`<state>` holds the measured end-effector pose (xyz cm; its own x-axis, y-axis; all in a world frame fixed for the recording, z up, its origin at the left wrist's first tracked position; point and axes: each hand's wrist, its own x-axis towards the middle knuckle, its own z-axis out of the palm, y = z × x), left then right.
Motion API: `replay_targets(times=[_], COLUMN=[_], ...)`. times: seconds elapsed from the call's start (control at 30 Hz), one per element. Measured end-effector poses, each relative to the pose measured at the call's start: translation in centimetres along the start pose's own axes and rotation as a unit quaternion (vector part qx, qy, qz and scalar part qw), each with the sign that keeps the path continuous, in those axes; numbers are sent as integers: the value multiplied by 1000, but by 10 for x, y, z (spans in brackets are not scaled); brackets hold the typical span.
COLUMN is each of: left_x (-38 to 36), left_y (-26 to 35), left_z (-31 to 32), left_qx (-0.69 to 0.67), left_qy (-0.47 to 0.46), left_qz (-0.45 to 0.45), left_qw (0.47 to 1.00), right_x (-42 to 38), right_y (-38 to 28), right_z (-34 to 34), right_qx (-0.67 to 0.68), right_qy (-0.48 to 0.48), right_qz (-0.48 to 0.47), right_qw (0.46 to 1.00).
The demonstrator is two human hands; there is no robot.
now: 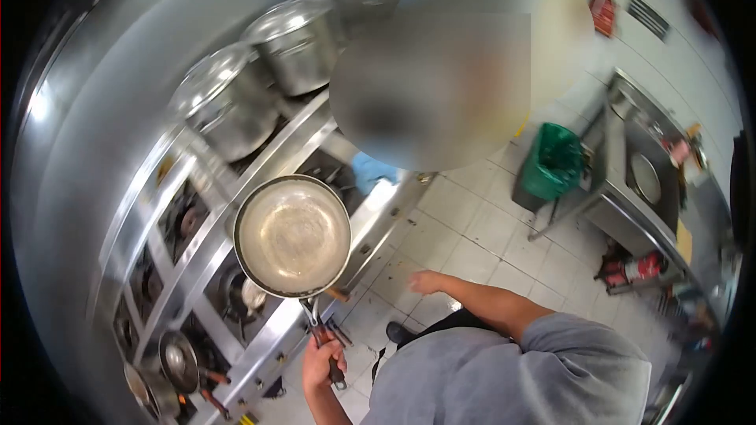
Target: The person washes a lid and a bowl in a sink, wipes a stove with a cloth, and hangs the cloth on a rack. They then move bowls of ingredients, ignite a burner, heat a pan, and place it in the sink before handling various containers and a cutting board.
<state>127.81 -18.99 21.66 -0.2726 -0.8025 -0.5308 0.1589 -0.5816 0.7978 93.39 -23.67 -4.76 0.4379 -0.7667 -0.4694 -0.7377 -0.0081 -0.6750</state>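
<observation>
My left hand (321,360) is wrapped around the dark brown handle of a frying pan (293,234). The pan is held over the front part of the stove (272,330), with its pale, worn inside facing up and nothing in it. Across my body, over the floor, hangs my right hand (426,282). It touches nothing I can see, and its small, slightly blurred fingers look loosely extended.
Two lidded steel pots (228,102) stand at the stove's back. Smaller pans (181,360) sit on near burners, handles jutting out. A green-lined bin (554,164) stands beside a steel sink (610,153). A large blurred area hides the far end; something light blue (373,173) lies below it.
</observation>
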Motion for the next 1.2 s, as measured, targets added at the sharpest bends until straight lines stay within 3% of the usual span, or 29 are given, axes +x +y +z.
replay_targets(times=[0.07, 0.2, 0.27, 0.37, 0.43, 0.47, 0.5, 0.53, 0.57, 0.63, 0.8, 0.87, 0.97, 1.13, 1.2], left_x=[15, 51, 71, 81, 86, 85, 83, 84, 88, 92, 89, 90, 93, 90, 94], left_y=[-6, -30, -47, -76, -97, -103, -110, -122, -137, -165, -239, -274, -324, -395, -435], left_z=[40, 157, 220, 341, 422, 462, 501, 534, 567, 635, 807, 869, 951, 1034, 1042], left_qx=[42, 134, 211, 273, 284, 310, 335, 336, 337, 328, 351, 346, 308, 241, 283], left_qy=[-68, -181, -261, -334, -376, -412, -446, -467, -488, -545, -597, -582, -583, -543, -538], left_qz=[-22, -89, -123, -141, -171, -174, -176, -189, -200, -214, -189, -215, -248, -328, -270], left_qw=[997, 970, 934, 891, 865, 839, 811, 796, 780, 742, 696, 704, 709, 735, 747], right_x=[-53, -216, -291, -407, -486, -515, -540, -559, -572, -589, -595, -608, -645, -725, -745], right_y=[79, 162, 200, 251, 259, 263, 268, 271, 273, 268, 249, 242, 245, 241, 252], right_z=[32, 42, 56, 88, 97, 104, 114, 118, 121, 121, 117, 107, 79, -33, -79], right_qx=[-27, 78, 286, 494, 543, 548, 558, 564, 566, 603, 637, 659, 629, 604, 600], right_qy=[119, 178, 210, 324, 401, 410, 466, 519, 526, 585, 585, 558, 598, 681, 700], right_qz=[81, 253, 352, 357, 367, 370, 378, 383, 383, 326, 297, 261, 243, 164, 128], right_qw=[989, 948, 866, 723, 640, 628, 573, 516, 505, 433, 406, 431, 433, 381, 367])
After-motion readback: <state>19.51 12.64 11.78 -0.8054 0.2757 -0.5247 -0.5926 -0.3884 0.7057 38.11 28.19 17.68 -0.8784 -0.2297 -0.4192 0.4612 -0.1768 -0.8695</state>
